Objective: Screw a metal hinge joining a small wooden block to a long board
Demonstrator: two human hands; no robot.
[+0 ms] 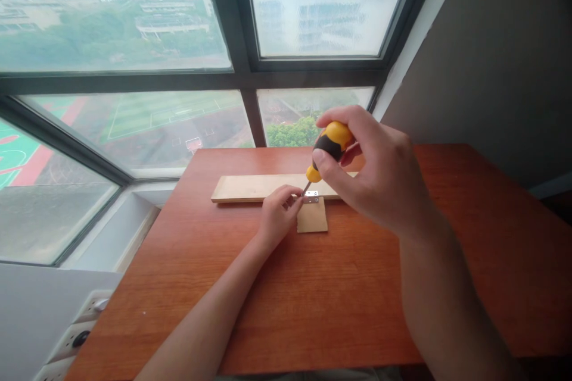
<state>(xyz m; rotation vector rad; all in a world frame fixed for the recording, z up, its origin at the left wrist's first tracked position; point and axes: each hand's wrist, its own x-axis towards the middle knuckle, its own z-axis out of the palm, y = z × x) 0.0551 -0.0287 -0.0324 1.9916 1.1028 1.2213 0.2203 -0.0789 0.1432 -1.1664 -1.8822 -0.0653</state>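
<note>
My right hand [375,166] is wrapped round the yellow and black handle of a screwdriver [333,144], which slants down to the left. Its tip meets the left end of a small silver hinge [311,195]. The hinge lies across the front edge of a long pale wooden board [243,187] and a small square of thin brown board [313,217]. At the screwdriver tip, the thumb and fingers of my left hand [281,208] are pinched together; whatever is between them is too small to make out.
Everything rests on a reddish-brown wooden table [313,297]. Windows with dark frames [241,80] rise behind its far edge. Wall sockets [74,339] with a black plug sit low at the left, and a grey wall [491,59] stands at the right.
</note>
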